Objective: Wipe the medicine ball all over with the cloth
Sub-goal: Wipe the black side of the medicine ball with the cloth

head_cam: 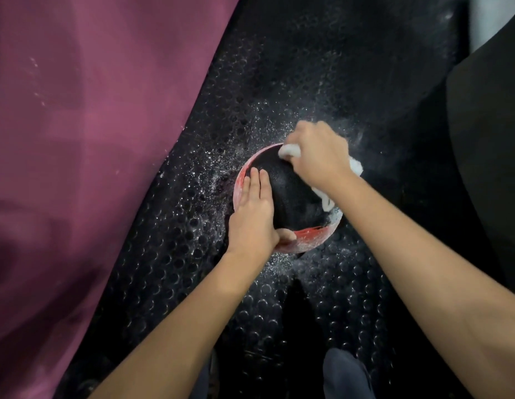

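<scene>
1. Head view, looking straight down: medicine ball (290, 194) sitting on the black studded mat (279, 67), roughly centre frame, black on top with red showing round the lower rim.
2. Left hand (254, 214) laid flat on the near-left side of the ball, fingers straight and together, thumb hooked low against the red band. Steadying, not gripping.
3. Right hand (318, 152) up on the far-right shoulder of the ball, fingers curled round a bunched white cloth (290, 151), pressing it to the surface. More cloth trailing out behind the wrist and down the right side.
4. White powder or foam scattered over the mat all round the ball, thickest to the left and at the back.
5. Progress, as a judgement: well under way, not finished. Black top looking fairly clean and matte; red rim at the front and left smeared pale with residue.
6. Left to do, most likely: red band, the patch beneath the left palm, and the underside against the mat, hidden here. Turning the ball probably needed.
7. Off to the left, a large maroon fabric sheet (77, 168).
</scene>
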Tool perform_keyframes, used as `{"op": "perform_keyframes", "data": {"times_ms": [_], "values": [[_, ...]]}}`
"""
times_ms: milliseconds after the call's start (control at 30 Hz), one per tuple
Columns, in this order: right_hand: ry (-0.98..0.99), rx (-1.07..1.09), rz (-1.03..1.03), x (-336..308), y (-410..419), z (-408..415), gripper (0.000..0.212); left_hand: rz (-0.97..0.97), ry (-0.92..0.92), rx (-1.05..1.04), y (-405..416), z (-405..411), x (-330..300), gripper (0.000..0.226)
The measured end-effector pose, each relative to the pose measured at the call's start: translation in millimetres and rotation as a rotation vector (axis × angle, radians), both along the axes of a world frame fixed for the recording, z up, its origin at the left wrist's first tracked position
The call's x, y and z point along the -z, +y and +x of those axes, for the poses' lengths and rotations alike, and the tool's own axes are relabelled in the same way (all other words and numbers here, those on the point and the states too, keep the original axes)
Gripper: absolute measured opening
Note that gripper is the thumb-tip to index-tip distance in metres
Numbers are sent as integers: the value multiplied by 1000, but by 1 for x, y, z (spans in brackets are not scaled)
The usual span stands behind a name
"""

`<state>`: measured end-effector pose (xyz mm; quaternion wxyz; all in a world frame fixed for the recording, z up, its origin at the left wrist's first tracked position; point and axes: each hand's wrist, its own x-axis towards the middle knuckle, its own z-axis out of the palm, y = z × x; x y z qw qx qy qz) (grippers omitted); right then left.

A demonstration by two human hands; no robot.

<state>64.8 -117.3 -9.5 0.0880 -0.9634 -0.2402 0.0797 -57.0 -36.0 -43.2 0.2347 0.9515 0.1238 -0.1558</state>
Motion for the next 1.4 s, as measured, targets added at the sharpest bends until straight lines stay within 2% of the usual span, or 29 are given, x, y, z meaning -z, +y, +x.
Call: {"op": "perform_keyframes", "data": {"times_ms": [100,233,400,567,667,733,833,900,1033,1200,1333,1400], "values": [[9,-108,8,1,-5,-14,16,2,11,-4,4,-8,1,129],[145,153,170,4,-18,8,12,7,23,24,8,-9,0,129],[130,156,138,4,-11,7,14,-37,69,-8,6,11,-13,124],[137,79,164,10,-20,-1,11,48,106,54,2,10,-12,115],[237,223,237,10,-34,14,11,70,90,77,-2,8,-11,113],[227,285,218,9,-36,18,11,85,83,81,-6,11,-12,113],[122,142,155,10,-30,1,12,82,98,66,-5,12,-13,116],[131,80,173,9,-30,-6,10,72,104,61,-2,7,-13,115],[207,259,165,12,-39,20,10,88,96,93,-8,3,-12,114],[104,71,116,11,-29,-2,11,87,109,78,-8,7,-11,115],[169,182,89,8,-24,22,9,113,103,96,-12,4,-11,115],[132,130,66,9,-18,20,12,119,113,97,-15,5,-13,115]]}}
